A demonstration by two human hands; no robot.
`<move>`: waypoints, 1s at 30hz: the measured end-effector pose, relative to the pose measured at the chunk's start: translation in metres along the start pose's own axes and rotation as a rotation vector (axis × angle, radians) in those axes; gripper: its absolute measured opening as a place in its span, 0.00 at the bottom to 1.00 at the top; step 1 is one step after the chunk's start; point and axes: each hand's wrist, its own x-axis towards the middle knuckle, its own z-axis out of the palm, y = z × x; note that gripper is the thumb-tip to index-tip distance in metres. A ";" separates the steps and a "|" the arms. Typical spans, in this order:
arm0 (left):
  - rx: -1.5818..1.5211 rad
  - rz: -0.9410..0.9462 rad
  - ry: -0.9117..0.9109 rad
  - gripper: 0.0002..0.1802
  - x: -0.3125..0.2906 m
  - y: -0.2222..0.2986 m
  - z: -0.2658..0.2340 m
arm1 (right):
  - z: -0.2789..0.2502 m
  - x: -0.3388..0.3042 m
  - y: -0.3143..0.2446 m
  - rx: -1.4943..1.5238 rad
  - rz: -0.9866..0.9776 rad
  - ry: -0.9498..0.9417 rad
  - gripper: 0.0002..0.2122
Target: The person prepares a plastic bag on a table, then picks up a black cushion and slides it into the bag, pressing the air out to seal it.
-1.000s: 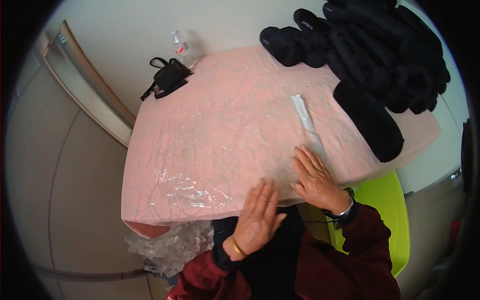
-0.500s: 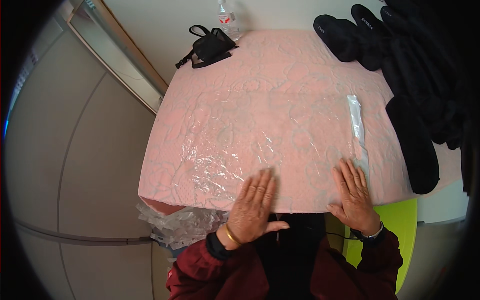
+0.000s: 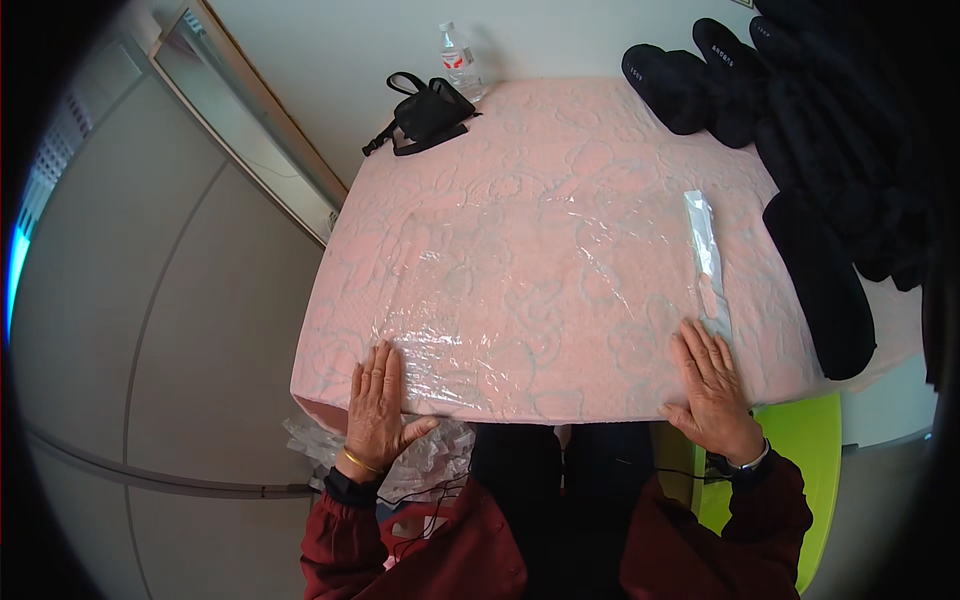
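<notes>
Plastic sheet (image 3: 540, 300): clear, thin film, spread flat over the pink quilted cover (image 3: 620, 140) on the surface; near edge runs along the front rim between the two hands.
Left hand (image 3: 378, 400): palm down, fingers together and flat, pressing the sheet's near left corner at the rim; grip closed on nothing, just weight on the film.
Right hand (image 3: 712, 385): palm down, fingers slightly spread, pressing the near right corner; grip likewise flat, nothing clamped.
Strip (image 3: 706, 255): folded band of the same film along the sheet's right edge, just beyond the right fingertips.
Handling: judged very light, limp, slippery, clings and wrinkles easily, could tear if yanked; best taken by pinching a corner or the folded strip, not the middle.
Crumpled plastic (image 3: 430, 465): more film bunched below the front rim, near the left wrist.
Slippers (image 3: 790, 140): black pile at far right, apart from the sheet.
Black pouch (image 3: 428, 110): far left corner.
Bottle (image 3: 457, 58): behind the pouch.
Green chair (image 3: 800, 450): under right arm.
</notes>
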 end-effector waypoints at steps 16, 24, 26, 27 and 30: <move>-0.354 0.353 0.202 0.50 0.086 0.198 0.017 | -0.004 0.026 -0.031 0.055 -0.087 0.153 0.46; -0.254 0.372 0.063 0.54 0.084 0.169 0.029 | -0.003 0.016 -0.013 0.048 -0.028 0.029 0.50; -0.222 0.356 0.029 0.54 0.076 0.136 0.022 | -0.004 0.013 -0.004 0.047 -0.020 0.001 0.50; -0.176 0.290 0.021 0.54 0.074 0.117 0.023 | -0.003 0.011 0.001 0.026 -0.007 0.001 0.49; -0.138 0.134 0.036 0.53 0.070 0.064 0.023 | -0.005 0.003 0.011 -0.033 0.044 -0.002 0.47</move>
